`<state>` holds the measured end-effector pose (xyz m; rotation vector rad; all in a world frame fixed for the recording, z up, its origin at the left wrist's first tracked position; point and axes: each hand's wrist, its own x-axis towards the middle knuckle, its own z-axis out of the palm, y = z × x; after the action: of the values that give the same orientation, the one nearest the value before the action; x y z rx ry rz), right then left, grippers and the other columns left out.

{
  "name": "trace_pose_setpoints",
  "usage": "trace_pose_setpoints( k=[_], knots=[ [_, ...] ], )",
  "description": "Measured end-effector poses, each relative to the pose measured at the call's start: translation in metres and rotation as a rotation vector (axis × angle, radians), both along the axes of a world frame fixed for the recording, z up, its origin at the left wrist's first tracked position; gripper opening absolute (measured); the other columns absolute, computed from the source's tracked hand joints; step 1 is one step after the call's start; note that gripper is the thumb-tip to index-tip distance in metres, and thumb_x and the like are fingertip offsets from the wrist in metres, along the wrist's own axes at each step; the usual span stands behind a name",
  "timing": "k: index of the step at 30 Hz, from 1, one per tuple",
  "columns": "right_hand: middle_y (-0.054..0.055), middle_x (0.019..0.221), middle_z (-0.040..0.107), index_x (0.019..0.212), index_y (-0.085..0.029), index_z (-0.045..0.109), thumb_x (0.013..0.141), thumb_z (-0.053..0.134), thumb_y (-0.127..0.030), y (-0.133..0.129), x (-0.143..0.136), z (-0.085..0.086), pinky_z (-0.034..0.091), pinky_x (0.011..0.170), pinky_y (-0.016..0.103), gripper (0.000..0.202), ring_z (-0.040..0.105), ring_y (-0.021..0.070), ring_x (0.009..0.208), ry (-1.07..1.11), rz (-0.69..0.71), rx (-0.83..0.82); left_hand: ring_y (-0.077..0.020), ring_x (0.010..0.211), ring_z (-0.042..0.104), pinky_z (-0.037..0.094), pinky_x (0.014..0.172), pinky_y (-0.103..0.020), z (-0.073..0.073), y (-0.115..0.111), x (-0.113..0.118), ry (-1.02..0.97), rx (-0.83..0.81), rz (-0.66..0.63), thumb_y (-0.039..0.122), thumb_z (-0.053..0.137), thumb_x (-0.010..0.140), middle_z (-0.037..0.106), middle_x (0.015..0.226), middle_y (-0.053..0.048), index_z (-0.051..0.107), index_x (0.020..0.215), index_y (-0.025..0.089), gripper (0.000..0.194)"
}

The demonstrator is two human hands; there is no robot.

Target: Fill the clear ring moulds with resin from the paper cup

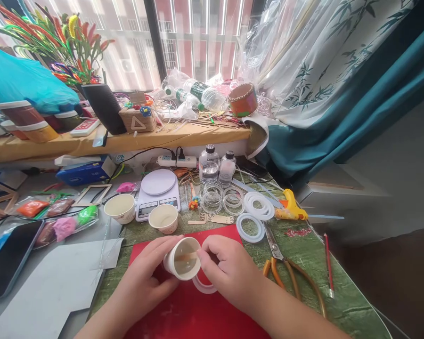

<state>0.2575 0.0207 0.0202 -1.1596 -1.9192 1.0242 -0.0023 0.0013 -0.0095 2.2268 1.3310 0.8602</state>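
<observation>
My left hand is wrapped round a white paper cup, tilted so that its mouth faces me. Clear liquid shows inside it. Pinched in the fingers of my right hand is a flat wooden stick, whose end reaches into the cup. Below the cup, partly hidden by my right hand, a white ring mold lies on a red sheet. Two more paper cups, one nearer and one farther left, stand beyond my left hand.
A kitchen scale, two bottles, clear rings and silicone ring molds stand at the back. Scissors, pliers, a yellow glue gun and a red pencil lie right. A phone lies left.
</observation>
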Motion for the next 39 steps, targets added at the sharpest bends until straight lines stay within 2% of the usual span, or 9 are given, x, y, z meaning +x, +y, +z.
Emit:
trace_pose_setpoints(
  k=[6, 13, 18, 24, 30, 39],
  knots=[
    [-0.003, 0.068, 0.049, 0.073, -0.024, 0.042, 0.104, 0.055, -0.031, 0.0, 0.003, 0.001, 0.029, 0.061, 0.03, 0.035, 0.044, 0.015, 0.063, -0.041, -0.001, 0.024, -0.0259, 0.127, 0.079, 0.065, 0.107, -0.034, 0.005, -0.001, 0.005, -0.028, -0.063, -0.014, 0.022, 0.077, 0.091, 0.08, 0.143, -0.002, 0.064, 0.151, 0.038, 0.063],
    [-0.003, 0.068, 0.053, 0.073, -0.024, 0.045, 0.103, 0.056, -0.032, -0.002, 0.002, 0.001, 0.032, 0.06, 0.029, 0.033, 0.047, 0.0152, 0.063, -0.043, 0.008, -0.046, -0.0256, 0.127, 0.079, 0.065, 0.106, -0.035, 0.011, -0.002, 0.008, -0.05, -0.1, -0.03, 0.019, 0.076, 0.092, 0.08, 0.143, -0.001, 0.065, 0.148, 0.038, 0.061],
    [-0.003, 0.069, 0.053, 0.072, -0.024, 0.044, 0.102, 0.056, -0.031, -0.003, 0.002, 0.002, 0.033, 0.061, 0.029, 0.033, 0.048, 0.0152, 0.064, -0.034, 0.011, -0.01, -0.026, 0.127, 0.078, 0.064, 0.107, -0.036, 0.01, -0.001, 0.008, -0.049, -0.106, -0.037, 0.019, 0.076, 0.092, 0.08, 0.143, -0.002, 0.065, 0.149, 0.039, 0.062],
    [-0.002, 0.07, 0.056, 0.074, -0.024, 0.049, 0.102, 0.057, -0.032, 0.0, 0.002, 0.003, 0.035, 0.061, 0.029, 0.03, 0.05, 0.0156, 0.065, -0.029, 0.0, -0.063, -0.0265, 0.133, 0.075, 0.061, 0.113, -0.039, 0.003, 0.0, 0.005, -0.043, -0.112, -0.048, 0.018, 0.076, 0.09, 0.078, 0.149, 0.001, 0.064, 0.152, 0.043, 0.067],
    [-0.002, 0.068, 0.054, 0.072, -0.024, 0.047, 0.101, 0.058, -0.032, 0.001, 0.003, 0.003, 0.034, 0.06, 0.028, 0.032, 0.048, 0.0153, 0.064, -0.036, 0.01, -0.086, -0.0303, 0.133, 0.076, 0.062, 0.112, -0.041, 0.002, -0.001, 0.004, -0.036, -0.112, -0.045, 0.019, 0.074, 0.09, 0.078, 0.148, -0.005, 0.066, 0.151, 0.036, 0.064],
    [-0.002, 0.069, 0.053, 0.073, -0.024, 0.048, 0.101, 0.058, -0.033, 0.0, 0.002, 0.003, 0.034, 0.06, 0.028, 0.031, 0.047, 0.0153, 0.064, 0.006, -0.008, -0.109, -0.0286, 0.132, 0.076, 0.062, 0.112, -0.039, 0.002, -0.001, 0.004, -0.023, -0.11, -0.037, 0.02, 0.075, 0.091, 0.079, 0.148, -0.002, 0.066, 0.151, 0.039, 0.064]
  ],
)
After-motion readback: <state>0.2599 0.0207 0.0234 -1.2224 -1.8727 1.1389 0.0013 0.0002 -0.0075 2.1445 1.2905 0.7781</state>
